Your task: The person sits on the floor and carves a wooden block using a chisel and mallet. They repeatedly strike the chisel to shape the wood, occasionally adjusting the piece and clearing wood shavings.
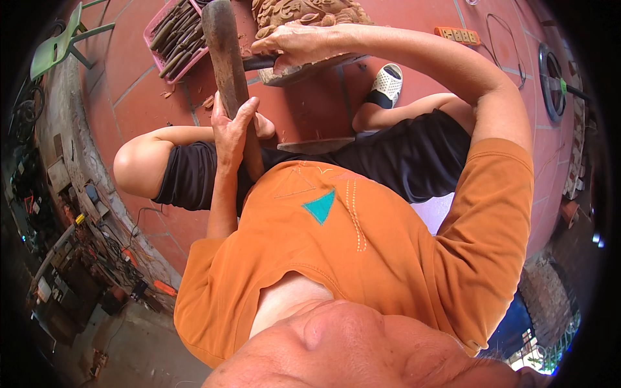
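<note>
Head view: carving step judged in hand, wooden mallet (228, 71) gripped closed by left hand (234, 129) at 11 o'clock, chisel (259, 62) clasped by right hand (297, 40) against carved wood block (304, 16) at 12 o'clock; next a square strike is called for.

Left hand (234, 129) clenched, forearm raised upright; right hand (294, 40) reaches forward, fingers apparently curled shut.

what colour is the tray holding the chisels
Pink, seen in the head view: the tray sits on the red tiled floor.
</note>
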The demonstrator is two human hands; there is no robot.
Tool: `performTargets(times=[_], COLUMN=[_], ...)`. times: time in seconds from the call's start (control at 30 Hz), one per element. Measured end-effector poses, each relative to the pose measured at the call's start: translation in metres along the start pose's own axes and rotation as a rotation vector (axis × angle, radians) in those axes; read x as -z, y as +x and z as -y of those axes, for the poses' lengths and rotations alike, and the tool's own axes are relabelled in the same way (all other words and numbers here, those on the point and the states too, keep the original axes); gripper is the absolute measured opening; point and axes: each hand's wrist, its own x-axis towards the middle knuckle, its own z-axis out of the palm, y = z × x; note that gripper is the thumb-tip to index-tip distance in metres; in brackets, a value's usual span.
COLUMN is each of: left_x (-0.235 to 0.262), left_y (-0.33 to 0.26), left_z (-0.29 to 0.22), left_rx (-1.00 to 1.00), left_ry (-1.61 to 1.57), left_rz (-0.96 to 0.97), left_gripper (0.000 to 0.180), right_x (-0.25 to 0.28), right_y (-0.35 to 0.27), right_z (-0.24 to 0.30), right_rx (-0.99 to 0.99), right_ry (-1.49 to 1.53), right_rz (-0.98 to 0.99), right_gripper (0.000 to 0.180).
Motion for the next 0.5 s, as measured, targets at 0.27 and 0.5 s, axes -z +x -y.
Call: performTargets(times=[0.27,0.5], left_x=[0.007,0.003], left_y=[-0.001,-0.004], left_z=[-0.007,-0.004], left_rx=[-0.115,0.026], left_ry=[-0.337,-0.007], left_rz=[-0.162,0.018], left_gripper=[0.036,0.026], right_x=[-0.003,-0.001], right_y=[-0.004,-0.006], right_z=[0.004,0.007], right_rx=[0.146,0.139], right_ry=[-0.021,0.005], right_rz=[-0.024,0.005], right_gripper=[0.056,0.054])
